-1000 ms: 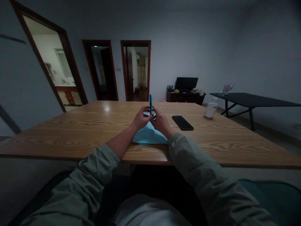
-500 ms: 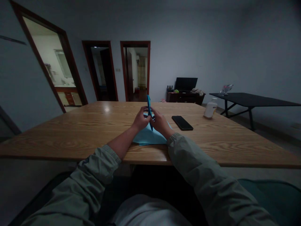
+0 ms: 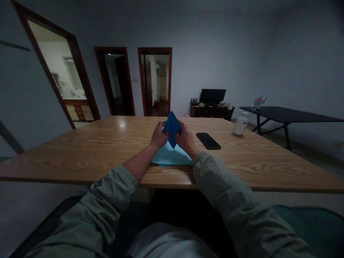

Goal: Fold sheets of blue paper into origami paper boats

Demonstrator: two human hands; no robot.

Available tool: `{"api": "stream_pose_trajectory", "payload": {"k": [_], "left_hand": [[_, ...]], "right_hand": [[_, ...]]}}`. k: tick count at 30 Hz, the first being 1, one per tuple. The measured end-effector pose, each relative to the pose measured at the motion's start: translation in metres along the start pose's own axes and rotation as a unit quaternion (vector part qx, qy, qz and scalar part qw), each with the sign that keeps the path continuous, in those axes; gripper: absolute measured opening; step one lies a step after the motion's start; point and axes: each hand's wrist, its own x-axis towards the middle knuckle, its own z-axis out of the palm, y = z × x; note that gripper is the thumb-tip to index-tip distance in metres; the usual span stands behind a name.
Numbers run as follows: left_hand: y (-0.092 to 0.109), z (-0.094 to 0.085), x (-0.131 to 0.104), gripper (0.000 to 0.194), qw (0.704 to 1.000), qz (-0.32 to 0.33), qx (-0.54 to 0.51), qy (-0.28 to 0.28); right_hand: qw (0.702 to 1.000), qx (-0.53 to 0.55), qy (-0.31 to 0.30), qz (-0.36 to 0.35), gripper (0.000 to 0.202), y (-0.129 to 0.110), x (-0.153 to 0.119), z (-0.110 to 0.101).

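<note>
Between my two hands stands a folded piece of blue paper [image 3: 172, 128], a diamond shape with a point at the top and another at the bottom, its broad face towards me. My left hand [image 3: 159, 136] grips its left edge, thumb in front and fingers behind. On the opposite edge my right hand [image 3: 185, 136] holds it the same way; the fingers behind the paper are mostly hidden. Under the hands, light blue paper [image 3: 172, 157] lies on the wooden table [image 3: 107, 150] near its front edge.
A black phone [image 3: 208, 140] lies flat to the right of my right hand. Farther right stands a white bottle [image 3: 240, 124]. Beyond the table are a black table [image 3: 287, 114] at the right and a cabinet with a dark screen [image 3: 213, 96] by the wall.
The folded blue paper was seen nearly edge-on and now shows its wide diamond face. My hands have moved slightly apart, to its two side edges.
</note>
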Motion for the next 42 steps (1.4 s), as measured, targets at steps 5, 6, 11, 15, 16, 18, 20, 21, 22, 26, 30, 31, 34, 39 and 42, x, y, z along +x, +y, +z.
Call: {"api": "stream_pose_trajectory", "payload": {"k": [5,6,11,15,16,18,20,21,22,26,30,31,34,39,42], "left_hand": [[-0.008,-0.006,0.005,0.038,0.998,0.022,0.051,0.011],[-0.012,-0.008,0.005,0.036,0.998,0.018,0.06,0.0],[-0.04,-0.025,0.002,0.028,0.968,-0.019,0.105,-0.226],[-0.054,-0.043,-0.006,0.033,0.919,0.014,0.164,-0.357],[-0.055,-0.046,-0.008,0.034,0.91,0.021,0.168,-0.378],[-0.052,-0.051,-0.01,0.037,0.896,0.029,0.171,-0.409],[-0.048,-0.053,-0.011,0.038,0.892,0.029,0.171,-0.418],[-0.045,-0.053,-0.012,0.039,0.895,0.029,0.17,-0.412],[-0.041,-0.053,-0.012,0.04,0.899,0.033,0.167,-0.404],[-0.029,-0.052,-0.014,0.036,0.91,0.076,0.127,-0.386],[-0.02,-0.05,-0.017,0.021,0.902,0.07,0.112,-0.41],[-0.019,-0.049,-0.017,0.02,0.902,0.064,0.115,-0.412],[-0.017,-0.048,-0.016,0.018,0.905,0.043,0.136,-0.401],[-0.021,-0.046,-0.015,0.018,0.913,0.002,0.141,-0.383],[-0.028,-0.042,-0.015,0.024,0.927,-0.014,0.11,-0.357]], "right_hand": [[1.0,-0.002,0.023,0.012,0.06,0.017,0.002,-0.004],[1.0,-0.009,0.013,0.012,0.059,0.023,0.002,-0.004],[0.984,-0.048,-0.17,-0.006,0.042,0.061,-0.008,-0.004],[0.958,-0.042,-0.28,-0.043,0.046,0.076,-0.018,-0.011],[0.953,-0.042,-0.296,-0.052,0.049,0.076,-0.019,-0.015],[0.945,-0.044,-0.315,-0.076,0.052,0.07,-0.022,-0.024],[0.945,-0.055,-0.309,-0.093,0.051,0.062,-0.024,-0.034],[0.943,-0.062,-0.312,-0.097,0.049,0.058,-0.024,-0.038],[0.941,-0.065,-0.318,-0.096,0.045,0.055,-0.025,-0.042],[0.924,-0.055,-0.365,-0.094,0.032,0.051,-0.028,-0.046],[0.924,-0.054,-0.369,-0.088,0.03,0.052,-0.029,-0.043],[0.925,-0.054,-0.367,-0.084,0.029,0.052,-0.029,-0.042],[0.93,-0.05,-0.36,-0.054,0.026,0.051,-0.03,-0.041],[0.933,-0.048,-0.354,0.034,0.033,0.05,-0.029,-0.04],[0.935,-0.073,-0.345,0.05,0.043,0.052,-0.027,-0.034]]}}
